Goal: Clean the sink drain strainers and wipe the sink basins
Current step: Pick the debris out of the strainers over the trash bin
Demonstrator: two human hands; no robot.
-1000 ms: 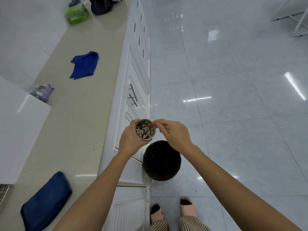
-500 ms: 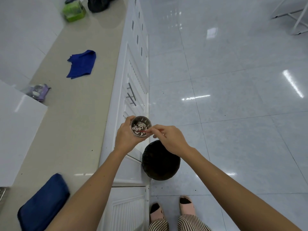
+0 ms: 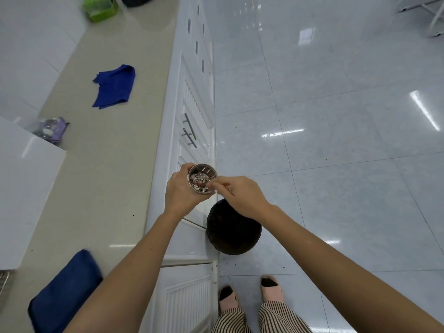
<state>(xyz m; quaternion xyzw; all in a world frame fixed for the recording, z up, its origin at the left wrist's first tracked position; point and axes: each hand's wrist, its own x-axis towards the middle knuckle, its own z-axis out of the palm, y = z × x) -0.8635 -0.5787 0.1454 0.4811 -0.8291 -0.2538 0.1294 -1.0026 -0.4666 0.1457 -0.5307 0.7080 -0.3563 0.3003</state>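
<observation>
Head view: the left hand [image 3: 181, 188] grips the metal drain strainer [image 3: 202, 178], fingers and thumb wrapped round its wall. The strainer is held in the air over the edge of the white cabinet front [image 3: 192, 111], on the far left of the black bin [image 3: 234, 228] that stands on the tiled floor [image 3: 336, 140]. The little cup has its open mouth up towards the camera. Its axis is close to upright and leans a little to the near side, so the slotted far wall shows from the inside. Pale scraps and a reddish bit lie on its bottom.

The right hand [image 3: 242, 197] has its fingers curled, and the fingertips meet at the strainer's near right rim (whether they pinch a scrap, I cannot tell).

On the beige counter [image 3: 101, 188] to the left, a crumpled blue cloth [image 3: 114, 86] lies far off. A folded dark blue cloth [image 3: 64, 292] lies near.
</observation>
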